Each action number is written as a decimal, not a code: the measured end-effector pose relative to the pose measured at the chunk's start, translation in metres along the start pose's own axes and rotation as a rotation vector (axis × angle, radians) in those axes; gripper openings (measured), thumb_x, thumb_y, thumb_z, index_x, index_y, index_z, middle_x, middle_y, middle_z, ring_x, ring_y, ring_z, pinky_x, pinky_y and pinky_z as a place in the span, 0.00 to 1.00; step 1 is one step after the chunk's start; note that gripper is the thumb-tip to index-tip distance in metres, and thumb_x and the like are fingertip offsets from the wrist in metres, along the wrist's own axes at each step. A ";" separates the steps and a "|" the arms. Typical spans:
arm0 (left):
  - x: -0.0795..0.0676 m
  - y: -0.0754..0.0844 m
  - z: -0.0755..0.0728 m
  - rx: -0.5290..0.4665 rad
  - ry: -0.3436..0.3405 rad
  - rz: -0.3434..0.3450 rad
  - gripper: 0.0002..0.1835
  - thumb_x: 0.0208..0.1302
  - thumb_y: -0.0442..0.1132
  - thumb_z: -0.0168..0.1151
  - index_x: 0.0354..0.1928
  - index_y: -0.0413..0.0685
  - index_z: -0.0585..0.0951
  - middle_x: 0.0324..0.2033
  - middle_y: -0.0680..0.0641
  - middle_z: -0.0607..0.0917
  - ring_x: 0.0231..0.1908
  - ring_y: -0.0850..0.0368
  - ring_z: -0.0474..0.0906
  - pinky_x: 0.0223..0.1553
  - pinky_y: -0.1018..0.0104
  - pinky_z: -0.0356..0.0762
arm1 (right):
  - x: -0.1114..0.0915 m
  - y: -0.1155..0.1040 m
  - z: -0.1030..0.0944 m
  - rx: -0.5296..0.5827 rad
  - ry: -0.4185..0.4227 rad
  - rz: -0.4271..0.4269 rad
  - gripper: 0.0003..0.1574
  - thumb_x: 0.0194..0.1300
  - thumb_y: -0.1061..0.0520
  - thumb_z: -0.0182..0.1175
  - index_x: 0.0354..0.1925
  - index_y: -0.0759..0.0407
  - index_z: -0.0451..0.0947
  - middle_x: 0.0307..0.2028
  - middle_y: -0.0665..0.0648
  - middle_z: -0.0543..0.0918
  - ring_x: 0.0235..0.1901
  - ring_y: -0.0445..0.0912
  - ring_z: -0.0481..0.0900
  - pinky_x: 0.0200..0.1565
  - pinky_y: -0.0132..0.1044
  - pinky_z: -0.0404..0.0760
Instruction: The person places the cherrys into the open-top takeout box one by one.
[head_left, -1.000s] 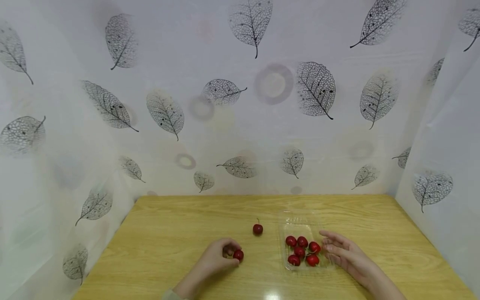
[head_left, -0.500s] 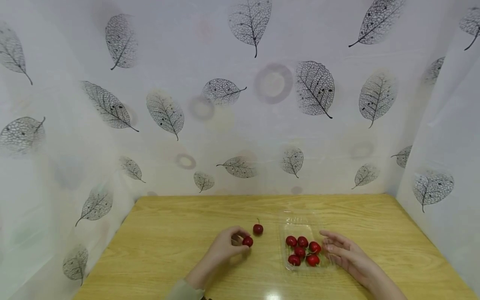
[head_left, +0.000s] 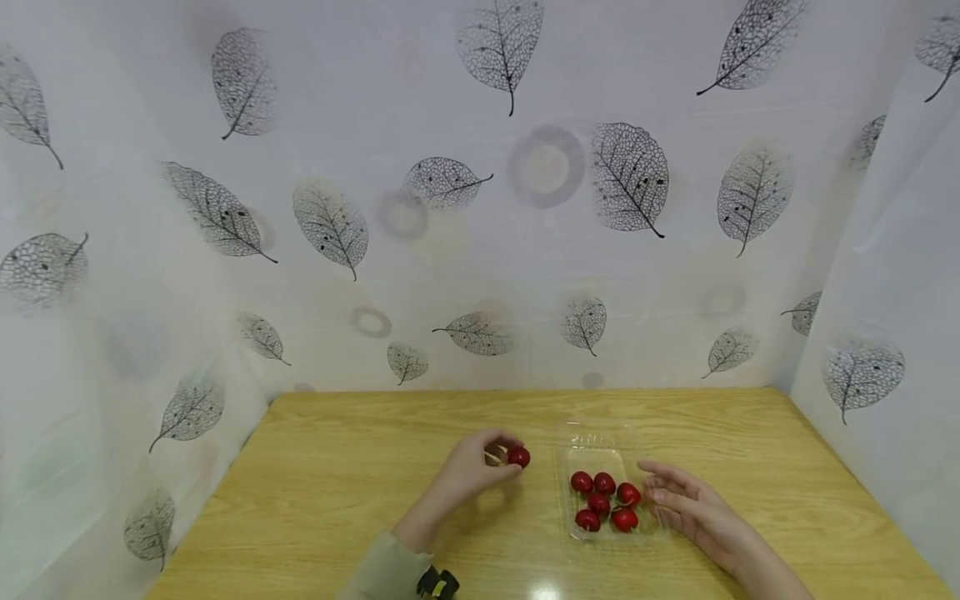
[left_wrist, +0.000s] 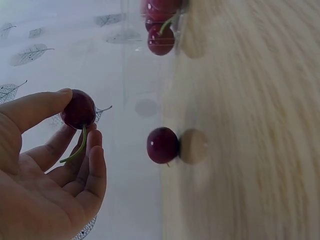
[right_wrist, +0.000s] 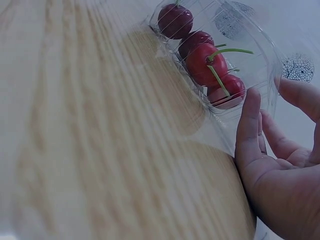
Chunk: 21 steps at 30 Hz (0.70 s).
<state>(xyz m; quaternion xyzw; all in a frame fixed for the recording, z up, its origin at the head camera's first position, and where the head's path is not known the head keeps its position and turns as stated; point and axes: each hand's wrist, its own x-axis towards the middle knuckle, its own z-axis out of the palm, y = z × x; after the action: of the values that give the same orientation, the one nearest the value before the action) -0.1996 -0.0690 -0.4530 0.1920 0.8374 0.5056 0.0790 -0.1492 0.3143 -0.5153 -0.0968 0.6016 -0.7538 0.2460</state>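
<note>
My left hand [head_left: 467,471] pinches a dark red cherry [left_wrist: 78,111] between thumb and fingers, its green stem hanging below in the left wrist view. A second cherry [left_wrist: 163,145] rests on the table close by; in the head view the held cherry [head_left: 518,457] covers it. To the right lies a transparent plastic box [head_left: 600,437] with several red cherries [head_left: 598,503] in it, some with green stems. Beside its right wall is my right hand [head_left: 693,512], fingers fairly straight and fingertips right at the plastic [right_wrist: 267,42].
The wooden table [head_left: 330,500] has a light yellow grain. A pale curtain [head_left: 465,258] printed with dark leaves stands behind it and along both sides. A black band [head_left: 438,582] shows at my left sleeve.
My left hand has carried its cherry away from me and to the right, up to where the loose cherry was visible. My right hand and the plastic box stay in place.
</note>
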 end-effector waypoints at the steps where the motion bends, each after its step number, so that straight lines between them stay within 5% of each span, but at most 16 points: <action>1: 0.002 0.002 0.001 -0.005 0.000 0.007 0.17 0.61 0.33 0.76 0.52 0.42 0.86 0.46 0.42 0.90 0.41 0.59 0.83 0.43 0.72 0.83 | 0.000 0.000 0.000 0.000 0.003 0.001 0.27 0.85 0.61 0.46 0.62 0.27 0.77 0.57 0.42 0.78 0.57 0.33 0.81 0.62 0.30 0.82; 13: 0.022 0.027 0.019 -0.086 0.017 -0.012 0.17 0.62 0.34 0.76 0.53 0.43 0.86 0.47 0.41 0.89 0.43 0.55 0.84 0.41 0.72 0.84 | 0.000 0.001 0.001 0.011 0.001 -0.019 0.28 0.84 0.62 0.47 0.62 0.28 0.78 0.56 0.42 0.79 0.56 0.33 0.81 0.61 0.29 0.83; 21: 0.038 0.036 0.034 -0.117 0.011 0.050 0.17 0.61 0.31 0.76 0.52 0.39 0.87 0.46 0.39 0.90 0.42 0.56 0.86 0.40 0.76 0.82 | 0.000 0.002 0.000 -0.004 0.009 -0.018 0.28 0.84 0.62 0.47 0.62 0.28 0.77 0.57 0.42 0.78 0.56 0.33 0.81 0.61 0.30 0.82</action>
<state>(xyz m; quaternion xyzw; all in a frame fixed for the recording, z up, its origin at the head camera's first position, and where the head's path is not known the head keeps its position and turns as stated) -0.2143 -0.0110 -0.4357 0.2053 0.8018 0.5564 0.0728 -0.1485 0.3137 -0.5174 -0.0992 0.6033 -0.7552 0.2365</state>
